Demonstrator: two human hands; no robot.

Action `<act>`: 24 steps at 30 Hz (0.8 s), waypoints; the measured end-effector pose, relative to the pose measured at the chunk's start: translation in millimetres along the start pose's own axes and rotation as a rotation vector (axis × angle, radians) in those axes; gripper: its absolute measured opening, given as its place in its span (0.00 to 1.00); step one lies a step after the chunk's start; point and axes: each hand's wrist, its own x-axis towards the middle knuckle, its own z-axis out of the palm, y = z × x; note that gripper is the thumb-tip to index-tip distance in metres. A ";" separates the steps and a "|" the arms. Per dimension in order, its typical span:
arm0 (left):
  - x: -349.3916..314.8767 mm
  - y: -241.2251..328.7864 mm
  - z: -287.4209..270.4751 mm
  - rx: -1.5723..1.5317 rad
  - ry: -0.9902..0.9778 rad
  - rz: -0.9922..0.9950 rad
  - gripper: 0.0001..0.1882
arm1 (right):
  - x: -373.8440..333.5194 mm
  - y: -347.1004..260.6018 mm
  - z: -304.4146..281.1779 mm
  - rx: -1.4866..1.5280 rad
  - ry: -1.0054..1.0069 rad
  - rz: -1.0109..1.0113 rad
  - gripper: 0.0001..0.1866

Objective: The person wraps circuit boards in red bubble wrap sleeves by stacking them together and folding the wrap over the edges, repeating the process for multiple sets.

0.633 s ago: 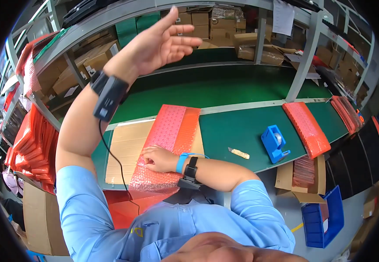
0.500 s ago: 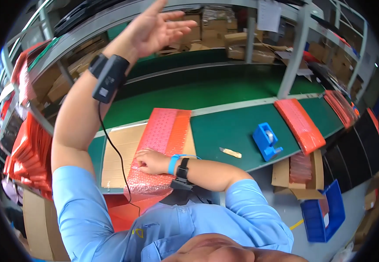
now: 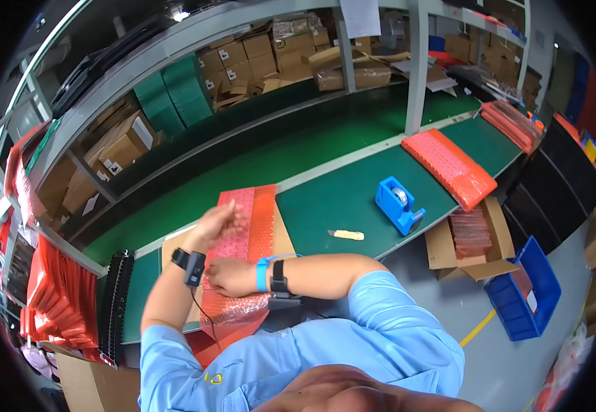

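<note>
A red and pink bubble-wrap bag [image 3: 262, 223] lies lengthwise over a flat cardboard sheet [image 3: 284, 240] on the green bench, its lower end hanging past the near edge. My left hand [image 3: 221, 223] is over the bag's left side, slightly blurred, with loosely curled fingers and nothing visible in them. Just nearer to me, my right hand [image 3: 235, 277] rests on the bag, its fingers bent and closed at the bag's left edge. A yellow-handled utility knife [image 3: 347, 235] lies right of the bag. Farther right stands a blue tape dispenser [image 3: 397, 206].
A stack of red bubble bags [image 3: 449, 168] sits at the bench's right. Below are an open carton [image 3: 442, 253] and a blue bin [image 3: 531, 302]. More red bags [image 3: 61, 295] and a black strip-like object [image 3: 115, 302] are at left. A grey post [image 3: 416, 75] rises behind.
My left hand has come down from high above the bench to the bag. My right hand stays at the bag. The view has shifted, showing more of the left side.
</note>
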 end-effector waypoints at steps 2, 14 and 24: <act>-1.1 -29.8 -24.2 -0.031 -0.018 -0.025 0.18 | 0.8 2.5 -2.9 -0.106 -0.001 0.014 0.09; -2.1 -78.2 -31.2 -0.001 -0.100 0.281 0.09 | 47.7 -29.7 -328.5 1.174 0.676 0.338 0.35; -2.5 -77.7 -40.5 -0.024 -0.149 0.314 0.09 | 141.9 -25.4 -470.7 0.941 1.150 0.511 0.57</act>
